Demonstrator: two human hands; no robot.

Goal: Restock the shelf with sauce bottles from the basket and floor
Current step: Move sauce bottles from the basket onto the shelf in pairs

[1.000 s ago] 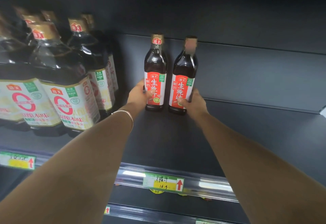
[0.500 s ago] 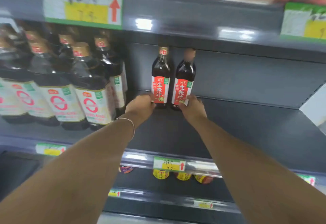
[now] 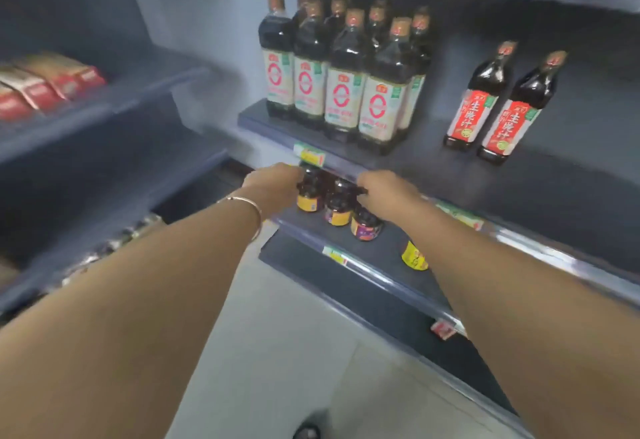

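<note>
Hands are seen low in front of the dark grey metal shelving (image 3: 571,193), both empty and away from any bottle. Two slim dark glass sauce bottles with red labels (image 3: 491,106) are stood side by side, apparently touching, on the upper shelf board, well up and to the right of both hands. The left hand (image 3: 273,187), with a thin silver bangle (image 3: 247,210) on its wrist, is loosely curled with nothing clasped in it, just in front of small dark jars with yellow labels (image 3: 336,210) on the lower board; whether a jar is touched cannot be told. The right hand (image 3: 384,193) is likewise slack and unloaded, beside the same jars. A group of large dark bottles with white labels (image 3: 346,92) is stood to the left of the slim pair. The placing step is judged finished, and a fetch of more stock is judged to be in hand. Neither basket nor floor stock is shown, so the hands would best be drawn clear of the jars without knocking them, and fresh bottles gripped around the body.
</note>
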